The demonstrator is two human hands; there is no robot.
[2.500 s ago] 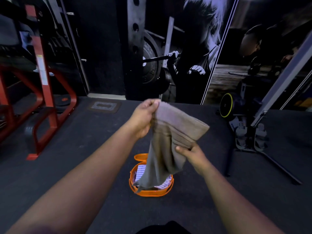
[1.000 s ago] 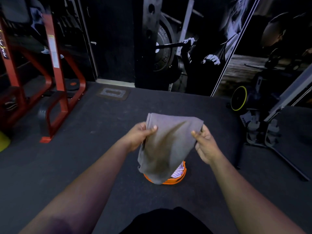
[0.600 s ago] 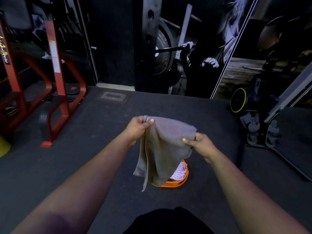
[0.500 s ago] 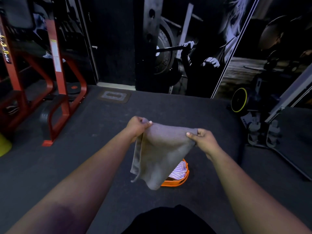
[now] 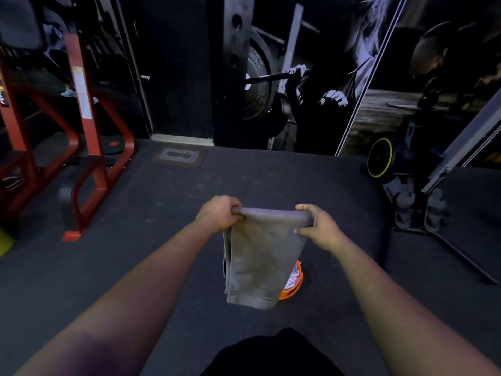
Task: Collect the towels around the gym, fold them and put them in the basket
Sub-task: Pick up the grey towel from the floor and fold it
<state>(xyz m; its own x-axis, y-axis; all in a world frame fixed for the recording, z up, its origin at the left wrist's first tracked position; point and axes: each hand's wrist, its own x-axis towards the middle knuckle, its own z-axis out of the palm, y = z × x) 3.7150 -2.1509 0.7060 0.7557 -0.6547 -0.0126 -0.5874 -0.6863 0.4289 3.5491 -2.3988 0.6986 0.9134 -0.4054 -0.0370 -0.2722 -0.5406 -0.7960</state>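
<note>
Grey towel [image 5: 261, 256] hangs folded between both hands, its top fold stretched level; the left hand [image 5: 218, 213] is fisted around one end, the right hand [image 5: 317, 226] pinches the other. It mostly hides the orange basket [image 5: 294, 290] on the floor [image 5: 162, 253].

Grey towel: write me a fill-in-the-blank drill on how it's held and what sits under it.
1. The grey towel is gripped along its ____ edge by the left hand and the right hand.
2. The basket below it is ____ in colour.
3. The cloth in the basket has a ____ pattern.

Missing words: top; orange; striped
</note>
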